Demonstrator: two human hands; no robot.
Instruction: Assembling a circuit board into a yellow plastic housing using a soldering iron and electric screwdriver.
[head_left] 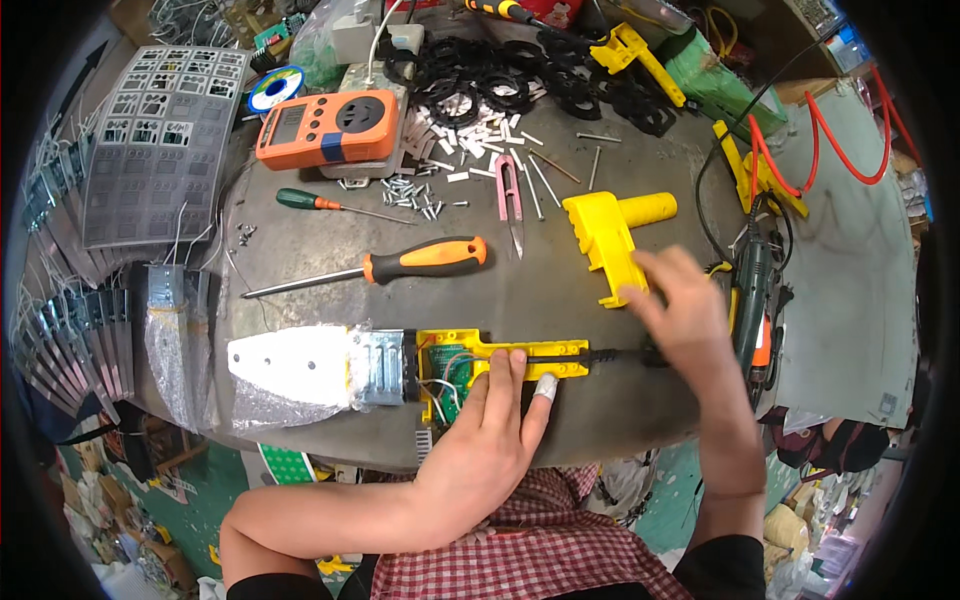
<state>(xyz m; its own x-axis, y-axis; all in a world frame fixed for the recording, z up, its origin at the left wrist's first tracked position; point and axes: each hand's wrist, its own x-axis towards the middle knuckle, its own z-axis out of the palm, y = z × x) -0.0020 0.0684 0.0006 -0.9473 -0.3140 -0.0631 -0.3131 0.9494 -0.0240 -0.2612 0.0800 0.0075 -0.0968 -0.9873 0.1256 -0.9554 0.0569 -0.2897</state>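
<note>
A yellow plastic housing half (575, 352) lies open side up near the table's front edge. Inside it are a green circuit board (452, 368) and thin wires, and a black cable (615, 356) leaves its right end. My left hand (490, 420) rests across its handle, fingers on top and the white-wrapped thumb at the near edge. A metal collar and a flat white plate (295, 365), partly in clear wrap, extend from its left end. At the right, my slightly blurred right hand (685, 305) has thumb and fingers at the edge of a second yellow housing half (605, 235).
Beyond lie an orange-black screwdriver (430, 257), a green screwdriver (310, 200), pink-handled tweezers (508, 190), loose screws (410, 192) and an orange multimeter (330, 130). Black rings (500, 85) pile at the back. A corded dark tool (757, 290) hangs at the right edge.
</note>
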